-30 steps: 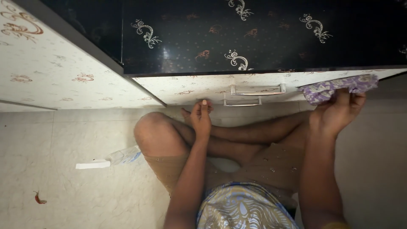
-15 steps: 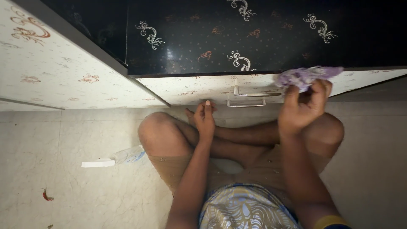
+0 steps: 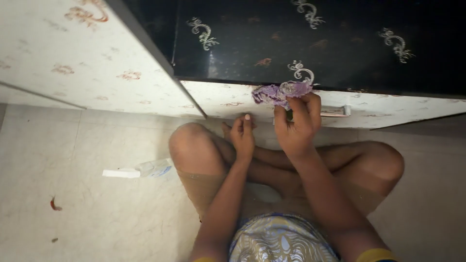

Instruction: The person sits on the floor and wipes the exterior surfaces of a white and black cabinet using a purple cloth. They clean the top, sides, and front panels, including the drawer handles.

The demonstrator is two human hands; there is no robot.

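Pale floor tiles (image 3: pixel 97 218) run under a floral cabinet where the right hand (image 3: pixel 297 127) bunches a purple cloth (image 3: pixel 279 92) against the cream drawer front (image 3: pixel 233 99) for wiping pressure, while the left hand (image 3: pixel 242 138), fingers loosely curled, rests by the crossed shins.

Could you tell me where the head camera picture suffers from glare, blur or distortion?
Head view: a soft glare patch sits on the glossy black cabinet panel; the right hand and the purple cloth it holds look slightly motion-blurred; the wide lens bends the pale drawer front; the floor is evenly lit, without hard shadows.
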